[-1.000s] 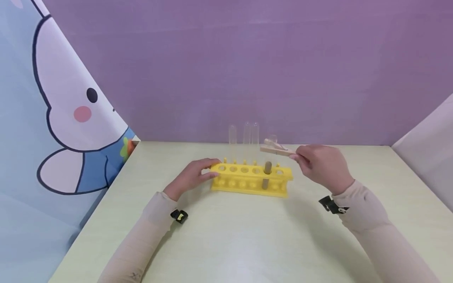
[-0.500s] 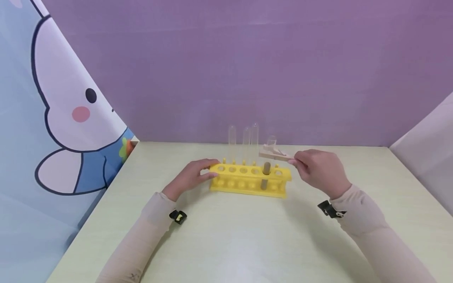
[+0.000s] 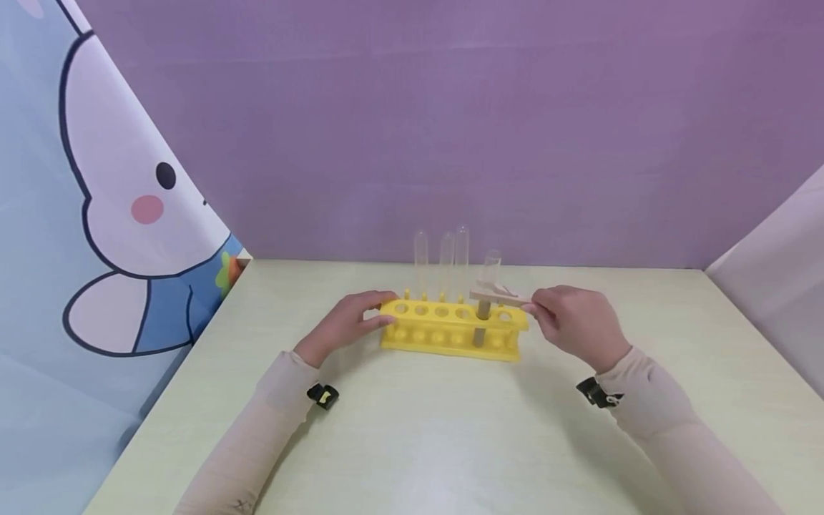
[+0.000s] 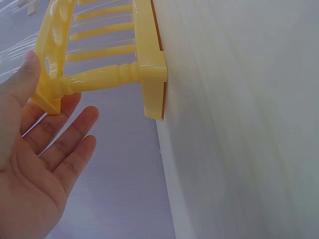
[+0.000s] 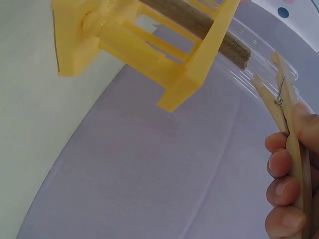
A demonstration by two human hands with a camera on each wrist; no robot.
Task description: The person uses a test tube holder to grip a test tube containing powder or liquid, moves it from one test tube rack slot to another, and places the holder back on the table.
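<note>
A yellow test tube rack (image 3: 450,350) stands on the table. My left hand (image 3: 350,318) pinches its left end between thumb and fingers, the other fingers loosely extended in the left wrist view. In my right hand (image 3: 576,318) is a wooden test tube holder (image 5: 294,149), gripped by its handle to the right of the rack. Its jaws stand apart, beside the upper end of a brownish wooden stick (image 5: 232,50) in the right wrist view. That stick rises upright from a hole near the rack's right end. Clear test tubes (image 3: 462,250) stand upside down along the rack's back pegs.
The pale table (image 3: 412,429) extends in front of the rack and to both sides. A purple backdrop (image 3: 450,129) rises behind it. At the left hangs a blue cloth (image 3: 32,286) with a cartoon print. A black strap sits on each wrist.
My right hand has lowered the test tube holder, so it now overlaps the stick's top in the head view. My left hand stays on the rack's end.
</note>
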